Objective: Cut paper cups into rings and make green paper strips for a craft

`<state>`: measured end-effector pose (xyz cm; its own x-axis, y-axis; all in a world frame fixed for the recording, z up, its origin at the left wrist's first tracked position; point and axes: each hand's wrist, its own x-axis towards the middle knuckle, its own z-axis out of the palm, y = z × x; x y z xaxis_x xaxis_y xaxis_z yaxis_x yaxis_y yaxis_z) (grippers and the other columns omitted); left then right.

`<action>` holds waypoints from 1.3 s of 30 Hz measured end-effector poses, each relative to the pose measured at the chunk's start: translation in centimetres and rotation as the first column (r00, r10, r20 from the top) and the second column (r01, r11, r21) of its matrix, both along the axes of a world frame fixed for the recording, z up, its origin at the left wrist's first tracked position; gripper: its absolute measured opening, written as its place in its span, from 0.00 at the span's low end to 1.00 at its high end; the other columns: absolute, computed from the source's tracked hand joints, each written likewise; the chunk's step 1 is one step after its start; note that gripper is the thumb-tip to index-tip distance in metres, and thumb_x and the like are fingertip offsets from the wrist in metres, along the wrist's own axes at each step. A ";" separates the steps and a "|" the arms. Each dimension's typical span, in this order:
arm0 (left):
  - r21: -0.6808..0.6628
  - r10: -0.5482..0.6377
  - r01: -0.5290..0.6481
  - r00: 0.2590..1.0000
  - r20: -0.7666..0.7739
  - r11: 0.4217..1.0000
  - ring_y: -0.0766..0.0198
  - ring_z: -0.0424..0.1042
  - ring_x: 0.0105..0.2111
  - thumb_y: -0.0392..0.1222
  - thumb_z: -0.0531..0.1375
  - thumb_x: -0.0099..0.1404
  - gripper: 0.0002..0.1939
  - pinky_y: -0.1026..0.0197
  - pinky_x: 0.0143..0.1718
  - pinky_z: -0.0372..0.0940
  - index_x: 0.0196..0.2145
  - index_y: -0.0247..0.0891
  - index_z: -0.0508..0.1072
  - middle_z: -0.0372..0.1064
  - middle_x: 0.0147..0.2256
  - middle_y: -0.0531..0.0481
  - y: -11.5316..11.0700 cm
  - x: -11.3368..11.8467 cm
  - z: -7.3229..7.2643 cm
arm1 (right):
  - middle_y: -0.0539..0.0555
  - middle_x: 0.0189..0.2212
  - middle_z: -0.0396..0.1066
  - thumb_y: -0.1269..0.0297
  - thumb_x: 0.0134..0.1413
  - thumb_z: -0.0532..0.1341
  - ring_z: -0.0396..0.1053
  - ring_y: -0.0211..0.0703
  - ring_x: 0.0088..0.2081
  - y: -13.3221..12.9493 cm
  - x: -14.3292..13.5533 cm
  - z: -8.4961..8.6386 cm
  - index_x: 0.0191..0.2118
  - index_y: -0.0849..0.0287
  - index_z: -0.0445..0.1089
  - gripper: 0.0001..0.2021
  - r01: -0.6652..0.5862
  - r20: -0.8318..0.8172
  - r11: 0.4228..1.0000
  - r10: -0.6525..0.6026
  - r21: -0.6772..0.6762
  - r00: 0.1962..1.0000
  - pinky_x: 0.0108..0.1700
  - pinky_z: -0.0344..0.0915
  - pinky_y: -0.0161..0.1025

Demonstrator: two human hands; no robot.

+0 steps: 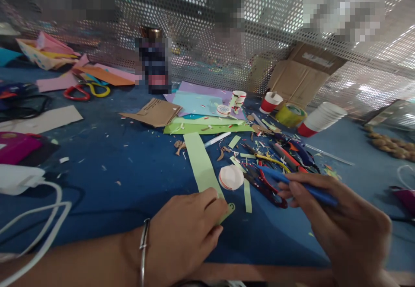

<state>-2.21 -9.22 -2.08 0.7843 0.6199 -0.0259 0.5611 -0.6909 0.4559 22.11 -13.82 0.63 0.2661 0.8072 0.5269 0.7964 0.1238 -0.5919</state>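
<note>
A long light green paper strip (201,159) lies on the blue table, with a small dark curved mark near its rounded lower end. My left hand (188,226), a metal bracelet at its wrist, has its curled fingers on the strip's lower part. Raised over the table at the right, my right hand (340,218) is closed round a blue pen (311,188), whose tip points up and left. Between the hands sit a small white paper cup piece (231,177), a thin green strip (247,196) and red-handled scissors (266,187).
Behind are coloured sheets (197,103), brown cardboard (157,112), yellow-green tape (291,115) and stacked paper cups (322,118). Scissors with red and yellow handles (87,91) lie at the back left. A white cable (60,200) crosses the left side. Paper scraps are scattered in the middle.
</note>
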 end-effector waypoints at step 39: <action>-0.036 0.285 -0.288 0.956 -0.061 0.957 0.61 0.70 0.35 0.35 0.60 0.65 0.04 0.58 0.33 0.56 0.32 0.41 0.70 0.71 0.38 0.53 -1.2 2.2 2.6 | 0.54 0.30 0.74 0.64 0.59 0.62 0.72 0.47 0.35 8.5 4.7 -3.7 0.35 0.58 0.73 0.04 -0.327 0.496 0.921 0.390 -0.213 0.776 0.38 0.63 0.39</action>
